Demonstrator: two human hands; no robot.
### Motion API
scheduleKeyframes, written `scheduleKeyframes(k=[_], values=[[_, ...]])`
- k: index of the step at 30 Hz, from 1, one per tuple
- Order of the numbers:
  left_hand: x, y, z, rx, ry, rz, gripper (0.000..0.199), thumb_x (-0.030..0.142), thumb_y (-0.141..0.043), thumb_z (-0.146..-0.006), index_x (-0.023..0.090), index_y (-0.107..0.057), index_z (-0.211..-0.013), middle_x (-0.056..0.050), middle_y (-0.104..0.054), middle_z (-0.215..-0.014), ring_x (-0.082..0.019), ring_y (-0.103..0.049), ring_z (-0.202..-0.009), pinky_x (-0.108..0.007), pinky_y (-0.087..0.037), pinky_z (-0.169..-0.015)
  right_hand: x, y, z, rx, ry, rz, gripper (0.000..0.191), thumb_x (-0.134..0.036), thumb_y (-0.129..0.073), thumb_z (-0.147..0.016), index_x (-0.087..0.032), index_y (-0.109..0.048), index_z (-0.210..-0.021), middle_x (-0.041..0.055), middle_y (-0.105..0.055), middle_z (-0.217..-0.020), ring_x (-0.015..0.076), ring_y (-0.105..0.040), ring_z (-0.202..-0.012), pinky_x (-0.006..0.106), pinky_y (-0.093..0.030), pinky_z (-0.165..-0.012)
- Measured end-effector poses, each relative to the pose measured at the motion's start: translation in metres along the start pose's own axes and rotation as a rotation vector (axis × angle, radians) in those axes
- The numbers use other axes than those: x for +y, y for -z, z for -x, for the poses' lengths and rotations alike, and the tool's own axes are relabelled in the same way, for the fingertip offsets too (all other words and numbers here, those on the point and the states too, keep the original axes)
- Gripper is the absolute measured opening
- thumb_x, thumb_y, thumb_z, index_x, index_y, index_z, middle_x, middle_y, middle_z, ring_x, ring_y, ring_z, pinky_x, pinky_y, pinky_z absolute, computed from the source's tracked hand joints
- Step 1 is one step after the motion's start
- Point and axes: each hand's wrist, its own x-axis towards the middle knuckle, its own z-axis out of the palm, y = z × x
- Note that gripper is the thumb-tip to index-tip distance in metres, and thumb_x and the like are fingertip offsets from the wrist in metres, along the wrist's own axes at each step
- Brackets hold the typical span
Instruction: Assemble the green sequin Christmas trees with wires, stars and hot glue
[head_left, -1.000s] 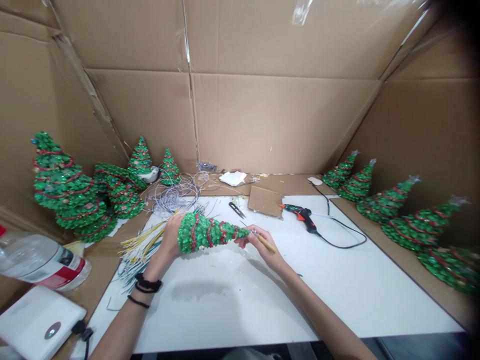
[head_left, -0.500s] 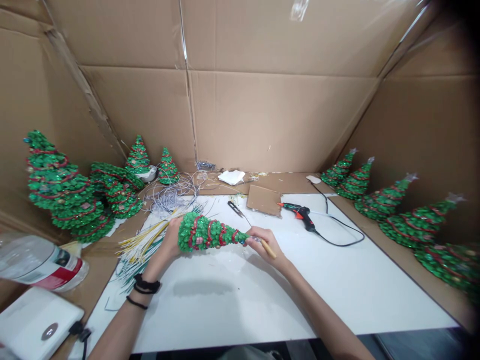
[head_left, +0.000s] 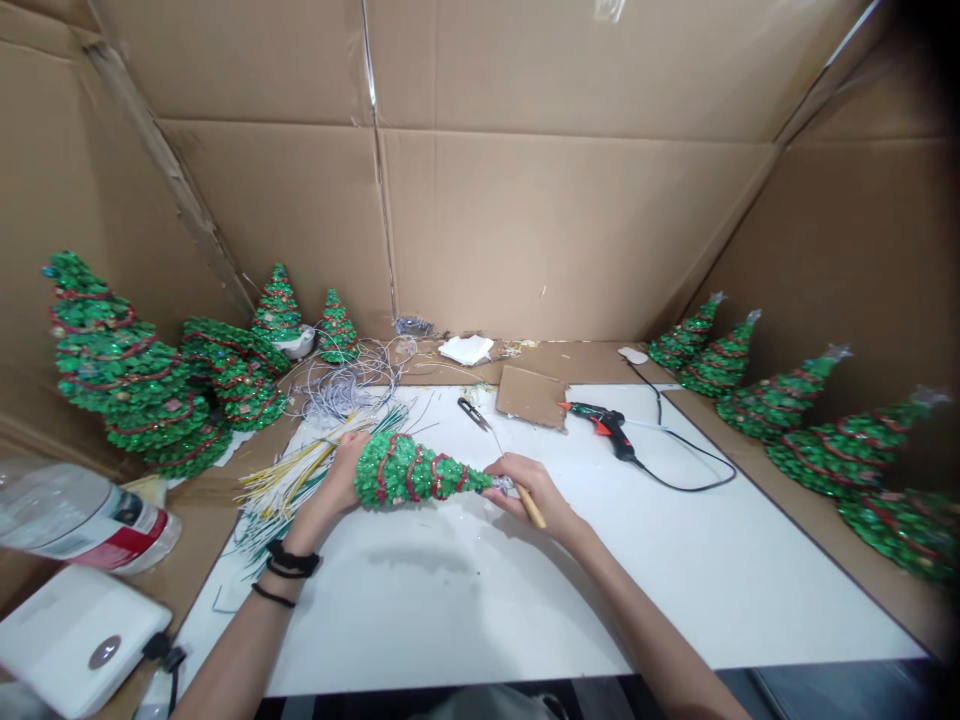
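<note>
A small green tree (head_left: 420,472) with red garland lies sideways in the air above the white board, its tip pointing right. My left hand (head_left: 346,470) grips its wide base. At the tip, my right hand (head_left: 529,490) pinches a clear, shiny piece and also holds a thin metal tool with a wooden handle (head_left: 533,508), whose shaft points up and left. Beyond the tree are small black snips (head_left: 474,413) and a cardboard piece (head_left: 532,397). Bundled yellow, white and green wires (head_left: 289,490) lie beside my left hand.
A glue gun (head_left: 604,425) with a black cord rests on the white board (head_left: 720,560). Several decorated trees line the left (head_left: 124,365) and right (head_left: 810,395) sides. A plastic bottle (head_left: 90,520) and a white box (head_left: 82,635) stand at the near left.
The tree has turned about its long axis in my hands, showing another side of the garland. More of the clear piece shows at its tip. The tool handle has shifted slightly left and down.
</note>
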Motion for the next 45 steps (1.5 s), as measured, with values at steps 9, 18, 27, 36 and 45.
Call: scheduleKeyframes(k=[9, 18, 27, 36, 45], values=[[-0.014, -0.011, -0.002, -0.011, 0.076, -0.025, 0.017, 0.033, -0.057, -0.067, 0.018, -0.055, -0.074, -0.008, -0.058, -0.085, -0.024, -0.049, -0.085, -0.035, -0.045, -0.079, -0.001, 0.001, -0.001, -0.029, 0.111, 0.139, 0.023, -0.038, -0.053, -0.089, -0.017, -0.060, -0.084, 0.0046, -0.059, -0.066, 0.0153, -0.052, -0.062, 0.025, -0.038, -0.058], [-0.001, 0.015, 0.000, -0.015, -0.097, 0.012, 0.026, 0.030, -0.047, -0.080, 0.018, -0.067, -0.090, -0.009, -0.065, -0.093, -0.025, -0.054, -0.092, -0.041, -0.041, -0.089, 0.011, 0.010, -0.001, -0.079, 0.081, 0.310, 0.026, -0.039, -0.051, -0.090, -0.017, -0.065, -0.090, 0.0053, -0.062, -0.065, 0.0162, -0.053, -0.062, 0.027, -0.037, -0.061], [0.054, 0.057, -0.054, -0.076, -0.107, -0.121, 0.038, 0.029, -0.035, -0.088, 0.017, -0.064, -0.110, -0.008, -0.065, -0.115, -0.020, -0.058, -0.106, -0.030, -0.044, -0.092, 0.024, 0.007, 0.003, -0.093, -0.039, 0.211, 0.027, -0.038, -0.052, -0.090, -0.016, -0.068, -0.094, 0.0078, -0.065, -0.071, 0.0189, -0.059, -0.067, 0.028, -0.042, -0.063], [0.108, -0.014, -0.124, -0.584, -0.102, -0.615, 0.020, 0.014, -0.068, -0.066, 0.008, -0.072, -0.084, -0.020, -0.070, -0.091, -0.029, -0.065, -0.087, -0.033, -0.048, -0.076, 0.026, 0.005, 0.005, -0.103, -0.111, 0.176, 0.025, -0.031, -0.050, -0.091, -0.014, -0.068, -0.092, 0.0085, -0.064, -0.074, 0.0189, -0.059, -0.068, 0.027, -0.042, -0.064], [0.104, -0.025, -0.118, -0.629, -0.056, -0.551, 0.027, 0.032, -0.057, -0.088, 0.013, -0.058, -0.108, -0.008, -0.061, -0.108, -0.019, -0.060, -0.095, -0.040, -0.051, -0.083, 0.029, 0.005, 0.005, -0.096, -0.090, 0.190, 0.023, -0.031, -0.052, -0.090, -0.016, -0.068, -0.094, 0.0080, -0.066, -0.074, 0.0196, -0.060, -0.069, 0.027, -0.042, -0.065]])
